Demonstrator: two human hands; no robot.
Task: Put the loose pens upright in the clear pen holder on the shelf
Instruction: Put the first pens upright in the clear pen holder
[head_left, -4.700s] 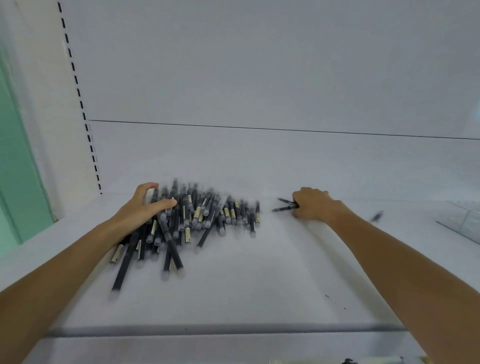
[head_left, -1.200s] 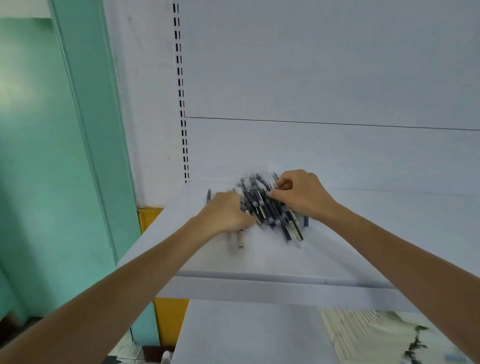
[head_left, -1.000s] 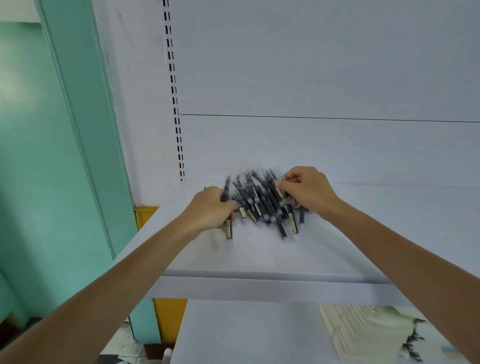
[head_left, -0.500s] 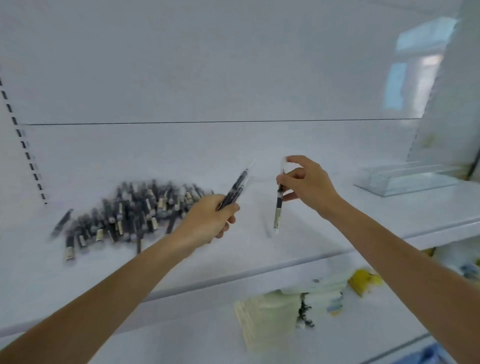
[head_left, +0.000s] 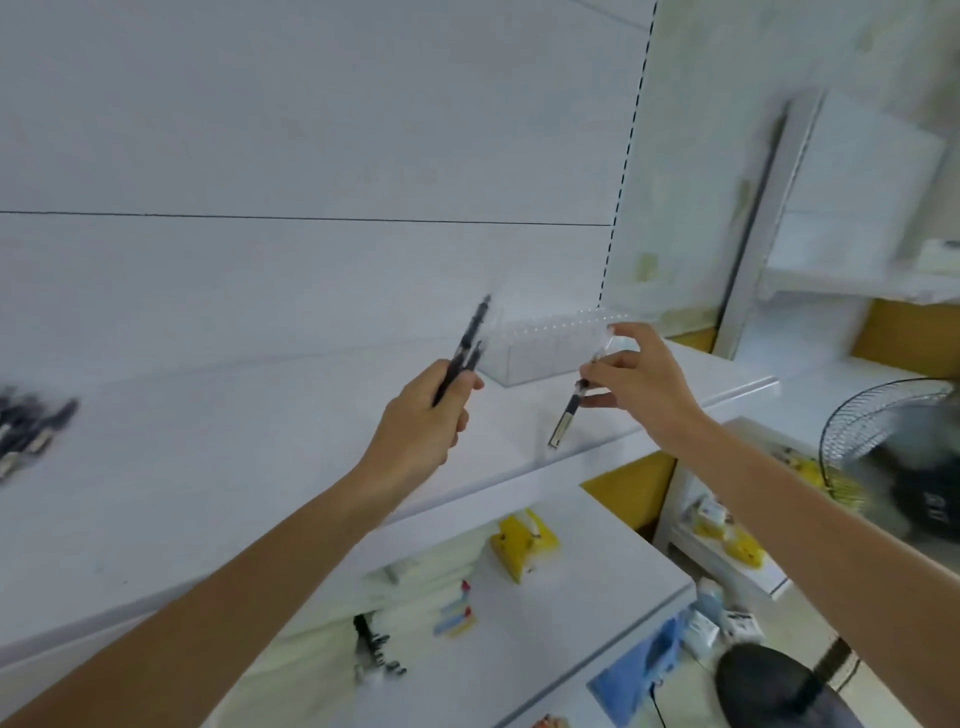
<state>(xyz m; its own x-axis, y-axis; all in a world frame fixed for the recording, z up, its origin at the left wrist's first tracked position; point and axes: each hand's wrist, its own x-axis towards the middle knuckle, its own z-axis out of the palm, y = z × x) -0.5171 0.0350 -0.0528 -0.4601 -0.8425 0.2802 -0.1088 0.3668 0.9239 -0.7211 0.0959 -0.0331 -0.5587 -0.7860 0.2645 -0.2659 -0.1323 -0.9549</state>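
My left hand (head_left: 423, 421) grips two dark pens (head_left: 466, 349) that point up and to the right. My right hand (head_left: 636, 382) pinches a single pen (head_left: 565, 423) by its upper end, so its tip hangs down toward the white shelf (head_left: 260, 467). The clear pen holder (head_left: 540, 345) stands on the shelf at its right end, just behind and between both hands. Its compartments look empty, though the frame is blurred. The pile of loose pens (head_left: 31, 431) lies at the far left edge of the view.
A lower shelf (head_left: 519, 623) carries yellow packets, white packs and small items. A black fan (head_left: 893, 467) stands at the right, with a dark rounded object (head_left: 769, 686) below it. The slotted shelf upright (head_left: 626, 156) rises behind the holder.
Both hands gathered the pile, then lifted pens out of it. Since half a second ago the view has swung right; the hands with their pens are now close to the clear holder.
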